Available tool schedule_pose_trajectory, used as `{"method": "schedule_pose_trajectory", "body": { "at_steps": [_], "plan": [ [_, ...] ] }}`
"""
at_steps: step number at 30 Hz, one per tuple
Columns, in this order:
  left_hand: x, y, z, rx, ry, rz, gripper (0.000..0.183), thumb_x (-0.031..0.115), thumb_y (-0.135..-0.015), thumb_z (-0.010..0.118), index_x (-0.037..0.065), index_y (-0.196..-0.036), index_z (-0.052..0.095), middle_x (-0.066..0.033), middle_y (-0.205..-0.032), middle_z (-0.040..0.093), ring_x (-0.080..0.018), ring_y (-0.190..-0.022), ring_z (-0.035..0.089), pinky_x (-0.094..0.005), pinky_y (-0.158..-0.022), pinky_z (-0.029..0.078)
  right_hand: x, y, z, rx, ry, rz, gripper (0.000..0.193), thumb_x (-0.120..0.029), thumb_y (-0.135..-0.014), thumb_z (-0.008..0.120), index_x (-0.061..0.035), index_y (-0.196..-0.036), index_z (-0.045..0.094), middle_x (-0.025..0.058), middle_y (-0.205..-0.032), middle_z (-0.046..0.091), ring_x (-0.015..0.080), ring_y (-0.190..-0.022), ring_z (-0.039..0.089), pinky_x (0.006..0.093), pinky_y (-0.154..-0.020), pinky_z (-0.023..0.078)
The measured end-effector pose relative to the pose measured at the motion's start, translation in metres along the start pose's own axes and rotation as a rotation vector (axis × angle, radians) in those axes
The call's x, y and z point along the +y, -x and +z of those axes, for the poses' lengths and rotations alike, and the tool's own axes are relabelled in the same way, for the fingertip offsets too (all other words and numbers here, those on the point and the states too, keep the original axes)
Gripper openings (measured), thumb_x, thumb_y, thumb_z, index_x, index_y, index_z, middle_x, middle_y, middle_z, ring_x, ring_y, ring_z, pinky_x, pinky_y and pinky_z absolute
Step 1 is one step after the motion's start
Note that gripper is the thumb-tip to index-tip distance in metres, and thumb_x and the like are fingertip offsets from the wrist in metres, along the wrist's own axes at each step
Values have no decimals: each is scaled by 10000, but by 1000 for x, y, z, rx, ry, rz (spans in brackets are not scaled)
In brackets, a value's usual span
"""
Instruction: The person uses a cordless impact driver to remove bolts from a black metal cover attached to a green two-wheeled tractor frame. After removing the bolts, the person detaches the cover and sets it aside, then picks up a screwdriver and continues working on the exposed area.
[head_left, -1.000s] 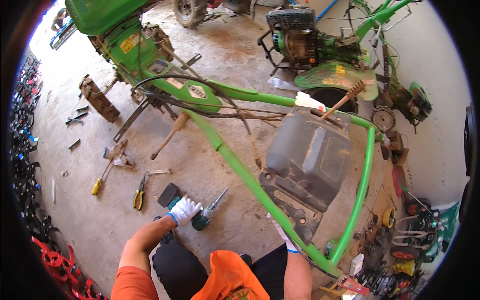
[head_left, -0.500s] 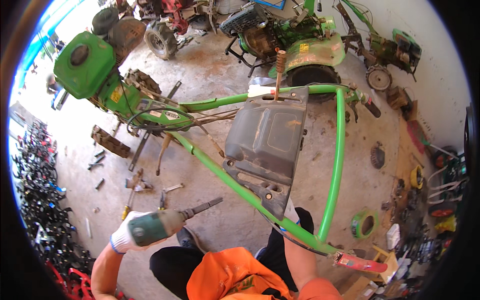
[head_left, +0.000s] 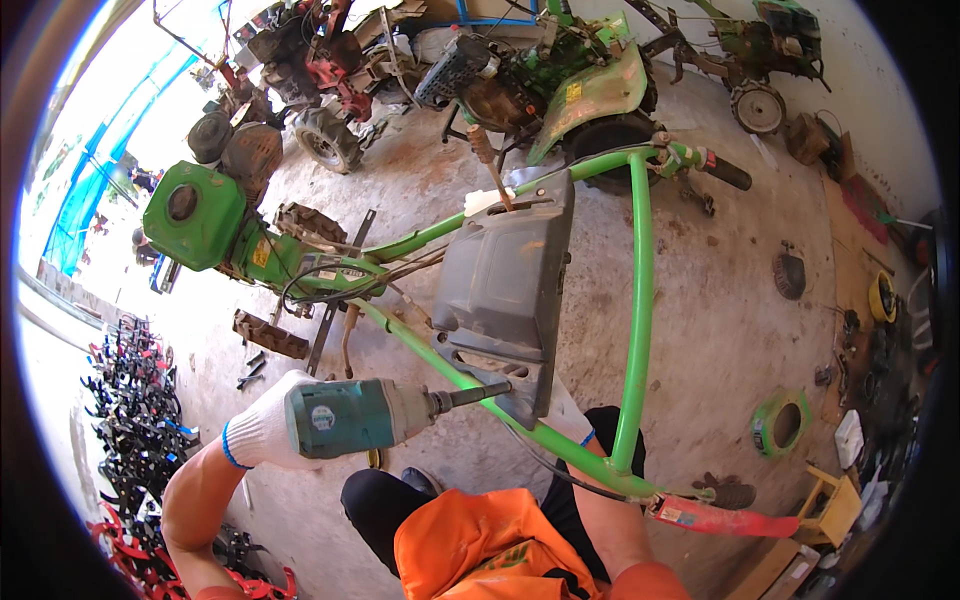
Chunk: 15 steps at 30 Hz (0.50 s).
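Note:
In a white knitted glove, my left hand (head_left: 265, 425) is closed around a teal cordless impact wrench (head_left: 345, 418). Its long dark socket (head_left: 478, 395) points right and reaches the near end of a dark grey plastic cover (head_left: 500, 270), by the holes there; whether it touches a bolt I cannot tell. That cover spans the green tubular handlebar frame (head_left: 640, 300) of a walking tractor. My right hand (head_left: 567, 415), also gloved, is under the cover's near corner, its fingers hidden behind the cover and tube. A rusty spring-wrapped lever (head_left: 490, 165) rises at the cover's far end.
The tractor's green engine housing (head_left: 195, 215) stands at left. A second green machine (head_left: 600, 90) is parked behind. Black and red metal parts (head_left: 135, 410) pile up at left. At right lie a green tape roll (head_left: 780, 422) and a small wooden stool (head_left: 832, 505).
My left hand has raised the impact wrench up and to the right, bringing its socket to the cover's near end. The view has shifted; my right hand stays beneath the cover.

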<state>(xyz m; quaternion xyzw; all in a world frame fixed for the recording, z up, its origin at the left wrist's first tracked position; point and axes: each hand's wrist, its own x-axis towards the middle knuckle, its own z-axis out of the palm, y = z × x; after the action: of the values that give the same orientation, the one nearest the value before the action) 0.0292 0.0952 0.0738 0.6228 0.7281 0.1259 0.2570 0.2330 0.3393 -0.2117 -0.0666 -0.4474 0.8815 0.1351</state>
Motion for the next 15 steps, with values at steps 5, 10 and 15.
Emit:
{"method": "schedule_pose_trajectory", "body": {
  "at_steps": [5, 10, 15],
  "plan": [
    [21, -44, -40, -112, 81, 30, 444, 206, -793, 859, 24, -1165, 698, -141, -980, 753, -307, -796, 708, -390, -787, 607, 7, -3, -4, -29, -141, 2, 349, -99, -1016, 683, 25, -1335, 618, 76, -1247, 683, 129, -1079, 646, 281, -930, 553],
    [34, -100, -87, -381, 24, -170, 503, 224, -721, 894, 22, -1144, 710, -148, -980, 763, -273, -824, 710, -381, -797, 599, 6, -1, -1, -40, -91, -28, 357, -80, -1021, 674, 23, -1357, 610, 72, -1275, 681, 135, -1109, 645, 299, -958, 560],
    [41, -124, -94, -379, -181, 87, 642, 217, -614, 911, 107, -1224, 741, -194, -983, 738, -420, -889, 698, -465, -759, 581, 6, 4, 7, 21, -160, 17, 357, -37, -1013, 687, 2, -1358, 601, 60, -1261, 672, 160, -1096, 653, 304, -906, 580]
  ]
}}
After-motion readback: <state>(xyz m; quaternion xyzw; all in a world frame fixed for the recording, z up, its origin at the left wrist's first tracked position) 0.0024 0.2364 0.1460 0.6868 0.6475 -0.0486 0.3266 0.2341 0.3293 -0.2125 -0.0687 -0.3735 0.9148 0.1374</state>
